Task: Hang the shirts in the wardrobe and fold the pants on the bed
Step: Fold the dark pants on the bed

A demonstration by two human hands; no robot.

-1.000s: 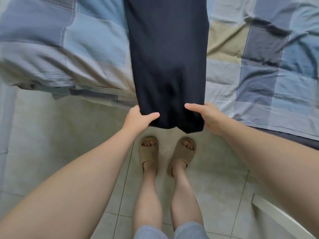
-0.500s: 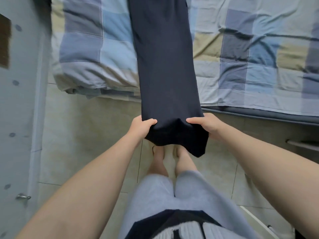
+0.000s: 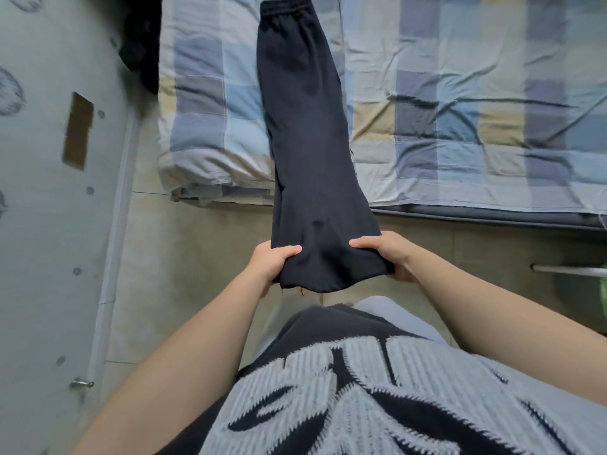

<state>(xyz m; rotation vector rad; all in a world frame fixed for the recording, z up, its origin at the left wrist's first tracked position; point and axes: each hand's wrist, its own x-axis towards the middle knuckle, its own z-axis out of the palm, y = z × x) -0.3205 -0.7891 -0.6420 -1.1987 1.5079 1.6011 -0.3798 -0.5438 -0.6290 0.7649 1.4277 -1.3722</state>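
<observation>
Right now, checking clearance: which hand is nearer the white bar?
Right. The right hand grips the pants hem left of the white bar; the left hand grips the farther corner.

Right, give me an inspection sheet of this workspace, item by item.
Surface: bed under a wrinkled checked quilt.
Job's things: dark pants lie lengthwise, waistband on the bed, leg ends past its edge.
Clutter: dark cloth by the bed's far left corner; unclear what.
Hands: left hand and right hand each grip a leg-end corner.
Cables: nothing seen.
Surroundings: tiled floor, grey door with a knob on the left, white bar on the right.
</observation>
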